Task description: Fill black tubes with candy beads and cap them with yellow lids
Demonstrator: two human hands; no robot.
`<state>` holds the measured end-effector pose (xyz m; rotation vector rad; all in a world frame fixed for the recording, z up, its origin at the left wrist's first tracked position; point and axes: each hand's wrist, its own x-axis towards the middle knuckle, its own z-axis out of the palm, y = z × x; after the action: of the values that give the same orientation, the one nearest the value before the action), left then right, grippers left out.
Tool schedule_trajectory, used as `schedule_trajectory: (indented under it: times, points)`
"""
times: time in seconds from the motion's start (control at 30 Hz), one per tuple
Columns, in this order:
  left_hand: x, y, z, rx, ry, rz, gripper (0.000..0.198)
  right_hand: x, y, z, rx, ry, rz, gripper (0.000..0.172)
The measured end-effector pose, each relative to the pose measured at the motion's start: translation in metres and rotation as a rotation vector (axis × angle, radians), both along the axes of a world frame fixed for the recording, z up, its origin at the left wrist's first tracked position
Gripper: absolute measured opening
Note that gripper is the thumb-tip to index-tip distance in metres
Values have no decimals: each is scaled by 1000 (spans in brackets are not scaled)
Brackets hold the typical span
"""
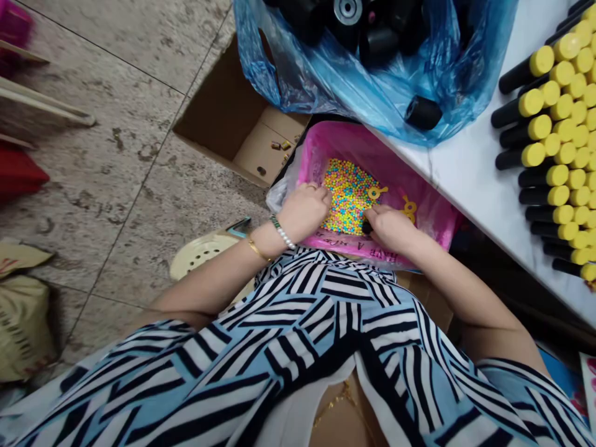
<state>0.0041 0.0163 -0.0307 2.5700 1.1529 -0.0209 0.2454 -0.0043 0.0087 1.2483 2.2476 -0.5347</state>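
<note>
Mottled floor tiles (pixel 135 118) spread across the left. A white counter (pixel 477 171) fills the right side, with a blue plastic bag (pixel 344 93) of black parts (pixel 379 45) on it and, near the bag, stacked rows of black tubes with yellow caps (pixel 562 127). A cardboard box (pixel 214 115) stands on the floor, a few small pieces (pixel 276 145) inside. Just beside the box and the counter's edge, in front of the person, is a pink tray (pixel 358 133) with dark lettering on its near wall. The left hand (pixel 310 210) is at the tray's left side, fingers curled; whether it grips anything I cannot tell. The right hand (pixel 388 226) reaches in, fingers pinched together. Two yellow ringed pieces (pixel 375 193) lie in the tray. A small black piece (pixel 367 228) is in the right hand's pinch, beside tiny multicoloured beads (pixel 344 192) covering the tray's left part.
</note>
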Motion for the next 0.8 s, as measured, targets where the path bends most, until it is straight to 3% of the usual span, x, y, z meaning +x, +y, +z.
schedule_trajectory:
  times: [0.17,0.3,0.37,0.5,0.67,0.73,0.8]
  points:
    - [24,-1,-21,-93,65,-12,29,-21,20,-16,161,61,52,33]
    - [19,2,-21,-254,-24,-10,30,-30,24,-38,45,228,-22,26]
    - [8,2,-14,-259,-175,25,30,-22,22,-41,15,382,-125,26]
    - [-5,-6,4,-197,-564,211,35,2,14,-34,-59,740,-414,31]
    - [14,-16,2,-196,-798,187,40,5,1,-35,-307,1016,-699,35]
    - [21,-18,-3,-173,-809,186,35,10,1,-37,-292,997,-667,36]
    - [22,-20,-8,-134,-803,209,30,22,5,-34,-153,836,-559,30]
